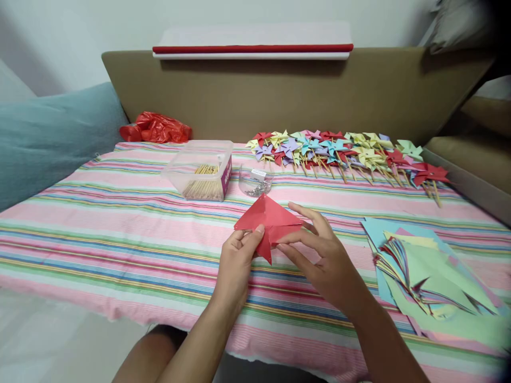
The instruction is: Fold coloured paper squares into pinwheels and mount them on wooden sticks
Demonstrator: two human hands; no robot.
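A red paper square, cut in from its corners like a pinwheel blank, is held up over the striped cloth. My left hand pinches it near the centre, thumb on top and fingers beneath. At the paper's lower right edge, the thumb and a fingertip of my right hand come together on a flap, while its index finger stretches out above. Just beyond the paper stands a clear round container with small metal pieces inside. To its left is a clear plastic box of thin wooden sticks.
Finished paper pinwheels on sticks lie in a row at the back right. A stack of cut coloured paper is at the right. A red plastic bag sits at the back left beside a blue cushion. The striped cloth covers the surface.
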